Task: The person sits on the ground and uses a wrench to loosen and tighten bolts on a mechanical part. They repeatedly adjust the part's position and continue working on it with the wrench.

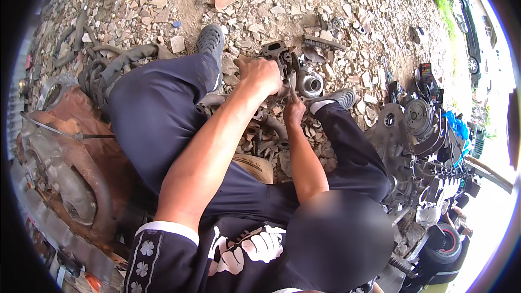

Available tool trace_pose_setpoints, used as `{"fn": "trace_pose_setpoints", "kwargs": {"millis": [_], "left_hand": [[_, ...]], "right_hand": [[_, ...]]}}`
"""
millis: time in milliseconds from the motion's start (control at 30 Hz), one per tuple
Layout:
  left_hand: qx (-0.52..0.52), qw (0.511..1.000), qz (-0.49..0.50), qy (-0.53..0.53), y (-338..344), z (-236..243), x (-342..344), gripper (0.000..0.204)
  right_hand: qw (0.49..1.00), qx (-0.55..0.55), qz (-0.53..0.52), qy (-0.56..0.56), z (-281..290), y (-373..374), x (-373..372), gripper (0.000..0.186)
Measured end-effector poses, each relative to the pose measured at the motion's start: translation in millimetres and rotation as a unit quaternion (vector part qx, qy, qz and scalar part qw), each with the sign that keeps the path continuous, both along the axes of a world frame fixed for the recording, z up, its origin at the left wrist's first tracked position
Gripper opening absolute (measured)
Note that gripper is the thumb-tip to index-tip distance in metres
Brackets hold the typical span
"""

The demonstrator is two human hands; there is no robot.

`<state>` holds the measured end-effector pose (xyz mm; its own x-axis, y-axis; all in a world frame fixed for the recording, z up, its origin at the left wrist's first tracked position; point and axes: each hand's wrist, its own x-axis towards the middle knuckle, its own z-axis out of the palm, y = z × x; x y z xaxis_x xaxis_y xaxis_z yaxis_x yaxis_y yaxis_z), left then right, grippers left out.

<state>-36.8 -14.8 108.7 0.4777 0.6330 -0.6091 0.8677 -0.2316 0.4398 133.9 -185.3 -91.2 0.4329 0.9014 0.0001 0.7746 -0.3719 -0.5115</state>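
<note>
Sitting among rubble [228, 0], upper centre of frame: metal engine part [296, 70], likely heavy, rigid, greasy; best held by thick flange. Left hand [261, 75] clamping around its casing. Right hand [293, 111] pinching thin tool [292, 90], pressing against part.

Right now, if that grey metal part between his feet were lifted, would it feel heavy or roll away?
The metal part looks like solid cast metal, so probably heavy for its size and stiff. Its lumpy, uneven shape probably stops it rolling. The left hand grips it, the right hand touching below.
</note>
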Motion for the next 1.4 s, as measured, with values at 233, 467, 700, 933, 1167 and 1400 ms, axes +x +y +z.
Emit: {"fn": "trace_pose_setpoints", "kwargs": {"millis": [233, 467, 700, 933, 1167, 1400], "left_hand": [[-0.033, 0.999, 0.012, 0.022, 3.7, 17.3, 7.1, 0.046], [-0.016, 0.999, 0.017, 0.030, 0.6, 19.7, 6.8, 0.049], [-0.012, 0.998, 0.014, 0.055, -0.5, 10.4, -2.5, 0.049], [-0.026, 0.998, 0.028, 0.043, -1.2, 0.9, -2.7, 0.046], [-0.031, 0.998, 0.022, 0.049, -3.2, 5.9, 1.3, 0.047], [-0.013, 0.999, 0.025, 0.039, -2.7, 0.5, -1.7, 0.043]], "right_hand": [[0.993, 0.038, -0.110, 0.015, -2.5, -4.1, -15.1, 0.041], [0.951, -0.015, -0.290, 0.105, 45.6, 79.1, -10.0, 0.069], [0.958, -0.184, -0.215, -0.045, 62.7, 123.4, -7.0, 0.066], [0.961, -0.128, -0.243, 0.028, 38.9, 112.6, -0.9, 0.064], [0.946, -0.070, -0.292, 0.123, 28.1, 109.5, 3.0, 0.075], [0.945, -0.039, -0.302, 0.122, 11.0, 113.1, 11.0, 0.089]]}}
